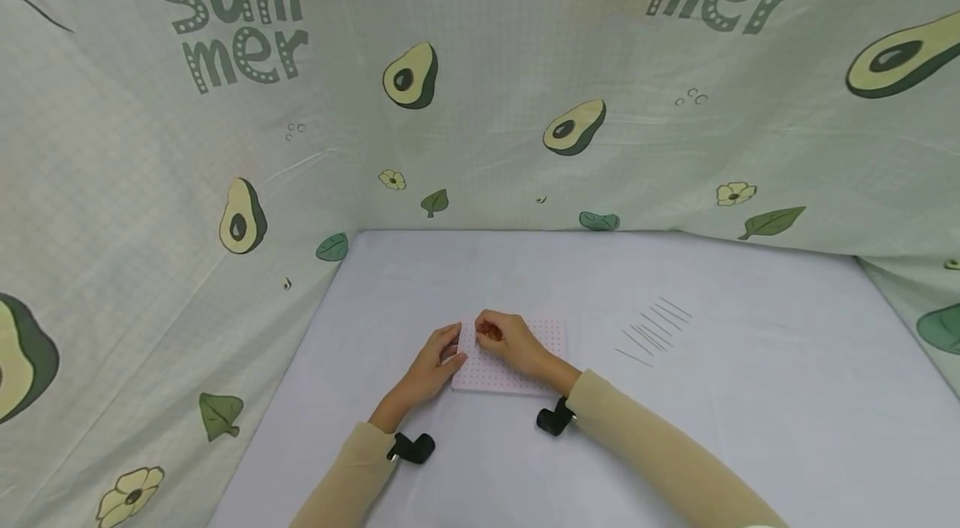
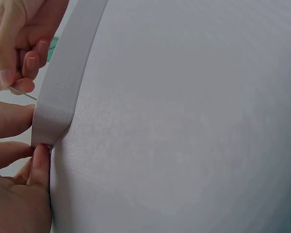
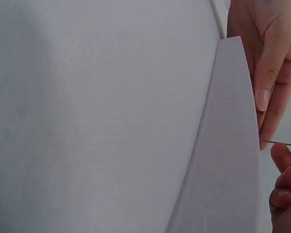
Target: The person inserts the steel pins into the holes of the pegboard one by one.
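Note:
A white square board point(image 1: 495, 382) with rows of small pink dots lies on the table. My left hand point(image 1: 431, 366) holds its left side, with thumb and fingers about the corner in the left wrist view. Over the board's left part, my right hand point(image 1: 513, 342) pinches a thin metal needle point(image 3: 280, 142) between thumb and forefinger. In the left wrist view the same needle point(image 2: 24, 93) points at the board's top face. Its far end meets the board's edge in that view. The board's thick pale side point(image 2: 62, 73) shows there too.
Several thin dark needles point(image 1: 656, 326) lie loosely spread on the white tablecloth point(image 1: 750, 395), right of the board. Behind and to the left hangs a pale curtain point(image 1: 480, 170) printed with avocados and leaves. A black wrist camera point(image 1: 555, 418) sits under the right sleeve.

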Motion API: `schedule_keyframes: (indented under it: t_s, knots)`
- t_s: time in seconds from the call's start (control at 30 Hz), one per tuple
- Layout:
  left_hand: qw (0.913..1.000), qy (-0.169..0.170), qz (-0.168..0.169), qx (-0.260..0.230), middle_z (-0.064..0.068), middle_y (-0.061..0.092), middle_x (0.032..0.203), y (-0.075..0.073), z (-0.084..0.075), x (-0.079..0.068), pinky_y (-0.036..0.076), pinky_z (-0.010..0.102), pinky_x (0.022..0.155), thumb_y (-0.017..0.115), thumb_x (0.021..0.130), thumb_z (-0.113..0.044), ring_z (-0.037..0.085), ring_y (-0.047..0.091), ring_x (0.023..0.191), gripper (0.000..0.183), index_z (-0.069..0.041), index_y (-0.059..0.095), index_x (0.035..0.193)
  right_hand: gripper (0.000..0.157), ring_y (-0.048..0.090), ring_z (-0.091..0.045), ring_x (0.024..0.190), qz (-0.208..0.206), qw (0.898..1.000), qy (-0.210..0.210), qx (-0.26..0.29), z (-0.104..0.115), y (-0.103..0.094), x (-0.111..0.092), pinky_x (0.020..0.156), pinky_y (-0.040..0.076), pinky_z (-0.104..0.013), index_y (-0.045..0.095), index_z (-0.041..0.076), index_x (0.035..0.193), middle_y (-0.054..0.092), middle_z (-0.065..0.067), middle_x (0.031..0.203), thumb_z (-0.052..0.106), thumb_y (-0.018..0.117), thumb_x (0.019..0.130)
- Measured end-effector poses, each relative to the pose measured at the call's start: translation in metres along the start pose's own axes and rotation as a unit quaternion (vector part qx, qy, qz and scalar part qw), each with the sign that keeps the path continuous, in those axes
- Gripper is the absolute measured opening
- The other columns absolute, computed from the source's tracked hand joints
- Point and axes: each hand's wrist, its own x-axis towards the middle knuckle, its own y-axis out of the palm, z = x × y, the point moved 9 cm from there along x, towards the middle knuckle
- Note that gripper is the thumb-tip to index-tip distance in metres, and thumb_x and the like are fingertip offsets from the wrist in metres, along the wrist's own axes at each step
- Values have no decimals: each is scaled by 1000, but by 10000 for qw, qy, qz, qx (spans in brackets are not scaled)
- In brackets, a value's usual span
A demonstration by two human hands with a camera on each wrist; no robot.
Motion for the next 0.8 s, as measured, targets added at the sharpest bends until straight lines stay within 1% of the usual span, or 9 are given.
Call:
schedule_keyframes:
  t_s: [0.23, 0.47, 0.63, 0.8]
  knots:
    - [10000, -57, -1, 20, 30, 31, 151, 0, 0, 0, 38, 44, 112, 58, 101, -7, 41, 42, 133, 59, 14, 30, 149, 6, 51, -9, 72, -24, 9999, -95, 42, 0, 2, 0, 60, 46, -20, 68, 4, 101, 58, 6, 80, 6, 64, 96]
    - [10000, 28, -17, 70, 31, 32, 150, 0, -2, -1, 40, 44, 111, 58, 101, -7, 43, 43, 132, 58, 15, 31, 147, 5, 52, -8, 72, 43, 9999, 25, 107, -4, 3, -2, 61, 48, -20, 68, 5, 100, 61, 5, 83, 6, 65, 96]
    - [10000, -68, -6, 52, 29, 31, 152, 0, -1, -1, 39, 43, 112, 58, 101, -5, 41, 43, 133, 58, 13, 31, 149, 8, 57, -9, 77, -58, 9994, 173, 301, -6, -3, -3, 66, 53, -21, 69, 4, 102, 65, 3, 87, 8, 67, 95]
    - [10000, -61, 13, 54, 30, 31, 152, 0, -4, -1, 39, 43, 112, 58, 100, -4, 41, 43, 132, 58, 14, 30, 149, 9, 59, -9, 77, -221, 9989, 291, 299, -10, -12, -4, 67, 54, -21, 71, 5, 102, 67, 2, 87, 11, 70, 94]
